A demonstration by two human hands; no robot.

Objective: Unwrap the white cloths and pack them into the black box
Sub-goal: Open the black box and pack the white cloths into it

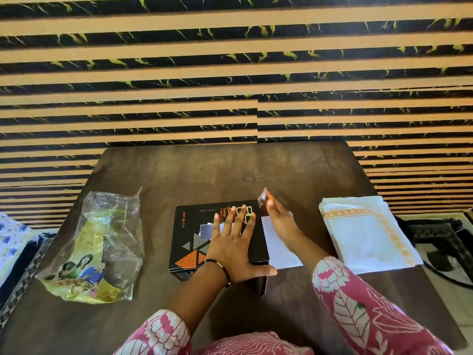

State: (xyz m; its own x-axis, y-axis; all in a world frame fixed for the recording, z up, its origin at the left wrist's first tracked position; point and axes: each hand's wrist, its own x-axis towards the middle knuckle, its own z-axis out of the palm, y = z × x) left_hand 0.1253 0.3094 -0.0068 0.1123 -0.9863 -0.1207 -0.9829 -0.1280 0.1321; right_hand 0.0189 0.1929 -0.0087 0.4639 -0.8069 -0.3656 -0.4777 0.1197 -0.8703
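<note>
Dark bench [179, 175]: flat left hand [234, 248] should steady the black box [190, 242] while the right hand [277, 216], fingers straight, lifts its flap.

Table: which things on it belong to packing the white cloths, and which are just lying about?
Job: black box, pressed by the left hand; white cloths; right hand at the box's flap.
Lying about: plastic wrapper, table.

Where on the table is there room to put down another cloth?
The bare table behind the black box, toward the striped wall, is the biggest free patch. Smaller gaps lie between the plastic wrapper and the box, and along the near edge. It is crowded between the box and the folded white cloths.
</note>
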